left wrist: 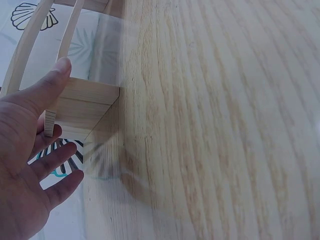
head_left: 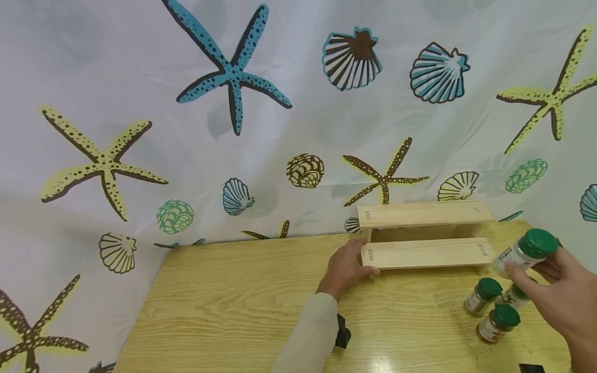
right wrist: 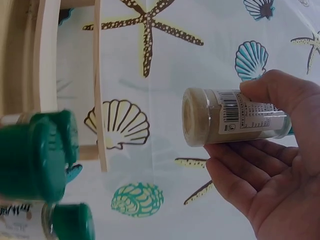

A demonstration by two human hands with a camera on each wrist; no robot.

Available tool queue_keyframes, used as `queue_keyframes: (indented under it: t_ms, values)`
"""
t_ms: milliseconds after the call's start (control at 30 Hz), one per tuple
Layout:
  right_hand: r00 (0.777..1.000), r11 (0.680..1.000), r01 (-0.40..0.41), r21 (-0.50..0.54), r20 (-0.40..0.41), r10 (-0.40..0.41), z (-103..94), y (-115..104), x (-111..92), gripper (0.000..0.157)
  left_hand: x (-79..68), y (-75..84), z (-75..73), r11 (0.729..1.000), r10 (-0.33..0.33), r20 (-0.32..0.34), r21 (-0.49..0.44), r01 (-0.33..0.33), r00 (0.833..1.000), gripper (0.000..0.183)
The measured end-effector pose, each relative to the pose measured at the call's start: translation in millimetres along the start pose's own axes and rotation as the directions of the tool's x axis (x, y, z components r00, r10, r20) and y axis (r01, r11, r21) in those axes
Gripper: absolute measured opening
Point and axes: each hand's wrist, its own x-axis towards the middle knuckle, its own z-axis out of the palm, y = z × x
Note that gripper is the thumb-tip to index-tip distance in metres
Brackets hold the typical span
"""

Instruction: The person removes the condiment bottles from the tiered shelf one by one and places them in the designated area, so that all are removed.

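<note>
In the head view, a two-tier wooden shelf [head_left: 426, 254] stands on the table against the patterned cloth. My left hand [head_left: 344, 267] grips the left end of its lower board, thumb at the front edge; the left wrist view shows the fingers curling behind the board [left wrist: 49, 124]. My right hand [head_left: 566, 292] holds a spice jar [head_left: 526, 251] with a green lid in the air, just off the shelf's right end. Pale powder and a barcode label show on this jar [right wrist: 235, 115] in the right wrist view, its base pointing toward the shelf.
Below the raised jar, several more green-lidded spice jars [head_left: 498, 322] stand grouped on the wooden table [head_left: 242, 305]. A white cloth [head_left: 289, 119] printed with starfish and shells hangs right behind the table's back edge.
</note>
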Motion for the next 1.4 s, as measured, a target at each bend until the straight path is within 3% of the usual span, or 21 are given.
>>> queue_keyframes:
  t_ms: [133,467,733,867,967,1067,1233,1300,1400]
  values:
    - [1.0,0.999,-0.025,0.039,-0.004,0.025,-5.2,15,-9,0.069,0.7,-0.1,0.6,1.0,0.001,0.0,0.003,-0.001,1.0,0.08]
    - [0.989,0.988,-0.146,0.038,-0.021,0.147,-20.5,8,-34,0.064,1.4,-0.8,2.6,1.0,0.005,0.001,0.004,-0.005,1.0,0.08]
    - [0.982,0.984,-0.181,0.002,-0.055,0.181,-25.1,12,-51,0.053,1.3,-1.0,1.9,1.0,-0.006,0.002,-0.004,0.006,1.0,0.079]
    - [0.968,0.971,-0.238,0.027,-0.069,0.239,-24.4,7,-62,0.046,2.1,-0.8,0.8,1.0,-0.006,0.002,-0.009,0.006,1.0,0.079]
    - [0.961,0.96,-0.27,0.08,-0.035,0.273,-22.1,5,-72,0.046,2.3,-0.7,0.1,1.0,-0.008,-0.001,-0.008,0.008,1.0,0.079]
    - [0.948,0.943,-0.319,0.094,0.015,0.319,-20.8,4,-79,0.046,2.0,-0.5,-0.3,1.0,-0.007,-0.001,-0.005,0.007,1.0,0.079]
    - [0.904,0.905,-0.419,0.072,0.123,0.409,-21.1,-1,-84,0.057,0.9,0.3,-0.7,1.0,-0.004,0.001,0.002,0.004,1.0,0.079]
    - [0.884,0.891,-0.45,0.056,0.168,0.436,-21.4,-5,-84,0.061,0.5,0.4,-0.7,1.0,-0.006,0.001,0.003,0.006,1.0,0.079]
    - [0.833,0.859,-0.513,0.001,0.243,0.497,-22.5,-11,-82,0.069,0.1,0.1,-0.2,1.0,-0.013,0.002,0.0,0.013,1.0,0.079]
